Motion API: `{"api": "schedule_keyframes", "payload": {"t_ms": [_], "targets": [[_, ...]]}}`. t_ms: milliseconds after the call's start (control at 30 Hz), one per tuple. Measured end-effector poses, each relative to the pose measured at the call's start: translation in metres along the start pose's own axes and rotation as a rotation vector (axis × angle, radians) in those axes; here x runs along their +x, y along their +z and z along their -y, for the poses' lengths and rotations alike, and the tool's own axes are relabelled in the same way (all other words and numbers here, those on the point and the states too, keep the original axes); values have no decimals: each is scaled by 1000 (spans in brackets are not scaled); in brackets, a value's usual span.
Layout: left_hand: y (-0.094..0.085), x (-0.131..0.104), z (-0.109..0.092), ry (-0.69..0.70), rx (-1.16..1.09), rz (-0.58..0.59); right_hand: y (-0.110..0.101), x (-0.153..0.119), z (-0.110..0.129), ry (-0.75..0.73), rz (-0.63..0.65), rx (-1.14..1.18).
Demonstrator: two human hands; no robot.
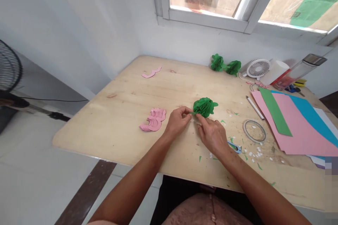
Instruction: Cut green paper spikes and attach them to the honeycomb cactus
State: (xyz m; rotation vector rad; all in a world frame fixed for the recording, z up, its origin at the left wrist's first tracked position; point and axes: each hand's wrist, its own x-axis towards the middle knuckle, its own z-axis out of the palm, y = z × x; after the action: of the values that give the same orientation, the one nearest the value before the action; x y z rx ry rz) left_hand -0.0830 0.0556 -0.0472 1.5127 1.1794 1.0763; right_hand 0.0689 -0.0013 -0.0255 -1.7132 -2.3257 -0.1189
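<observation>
A green folded-paper ornament (204,107) with layered, scalloped edges lies on the wooden table in front of me. My left hand (179,121) pinches a small green strip at its left end between thumb and fingers. From the right, my right hand (212,132) reaches in, its index fingertip touching the ornament's lower left edge. The right thumb is apart from that finger, and the other fingers are bent. Left of my left hand lies a stack of pink scalloped paper cutouts (155,119). Beside my right wrist, a light-blue cutter (235,146) is partly covered.
A tape roll (254,130), white pen (255,107) and paper scraps lie to the right, near pink sheets (303,123) and a green strip (275,112). Behind stand green paper ornaments (233,67), a small fan (258,68) and a bottle (298,72). A pink cutout (151,73) lies far left.
</observation>
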Motion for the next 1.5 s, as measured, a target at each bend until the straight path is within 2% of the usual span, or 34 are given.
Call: {"api": "schedule_keyframes", "payload": {"t_ms": [267, 467, 767, 1067, 1500], "targets": [[0, 1, 3, 4, -18, -71, 4, 3, 4, 16, -26, -15], [1, -1, -3, -1, 75, -142, 6, 6, 7, 48, 5, -29], [3, 0, -2, 42, 148, -116, 8, 4, 6, 55, -7, -15], [3, 0, -9, 63, 240, -99, 7, 3, 5, 55, -8, -5], [8, 0, -6, 209, 495, -109, 9, 2, 4, 50, -4, -2]]}}
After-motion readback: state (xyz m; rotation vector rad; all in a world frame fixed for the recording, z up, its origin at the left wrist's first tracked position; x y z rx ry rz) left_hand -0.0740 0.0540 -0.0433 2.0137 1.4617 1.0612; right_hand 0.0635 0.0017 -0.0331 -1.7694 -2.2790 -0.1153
